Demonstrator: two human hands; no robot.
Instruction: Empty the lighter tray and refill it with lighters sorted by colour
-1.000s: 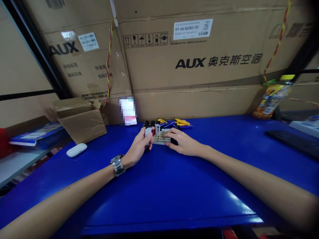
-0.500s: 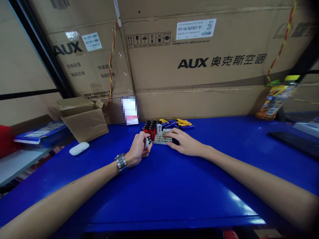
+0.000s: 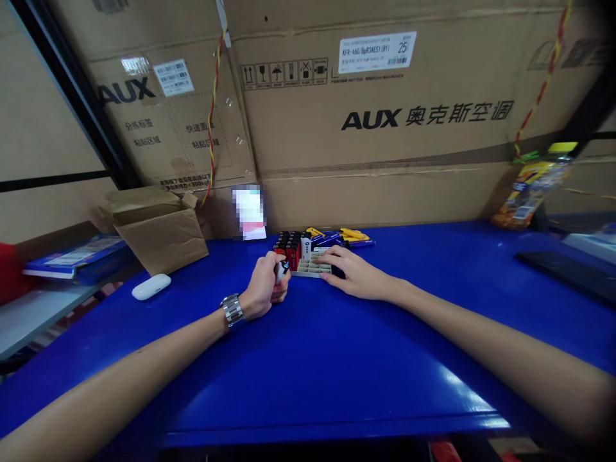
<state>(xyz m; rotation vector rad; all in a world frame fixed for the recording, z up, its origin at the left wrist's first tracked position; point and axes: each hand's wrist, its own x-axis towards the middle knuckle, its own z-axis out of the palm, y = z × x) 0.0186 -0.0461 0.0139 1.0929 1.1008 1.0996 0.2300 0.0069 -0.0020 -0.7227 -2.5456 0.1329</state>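
In my left hand point(image 3: 264, 285), fingers wrapped round it, is a white lighter point(image 3: 280, 272) with a dark top. A small bluish glint shows at its top by my thumb. My right hand point(image 3: 353, 273) rests with fingers apart on a pale gridded tray point(image 3: 308, 272), touching its right part. Red lighters point(image 3: 292, 253) with black tops and a white lighter point(image 3: 306, 246) stand upright in the left part of the tray. Something black point(image 3: 338, 272) lies partly hidden under my right palm. Behind the tray lie several yellow lighters point(image 3: 353, 235) and blue lighters point(image 3: 327, 240).
On the blue table point(image 3: 308, 378) are a white oval case point(image 3: 151, 287), an open cardboard box point(image 3: 163, 234), a drink bottle point(image 3: 534, 186) and a dark flat object point(image 3: 563, 273). A lit phone point(image 3: 249, 212) leans against large cartons point(image 3: 385, 154) along the back.
The lighter in my left hand now shows a bluish glint at its top, and my thumb has shifted a little. My right hand stays on the tray. The view has moved slightly.
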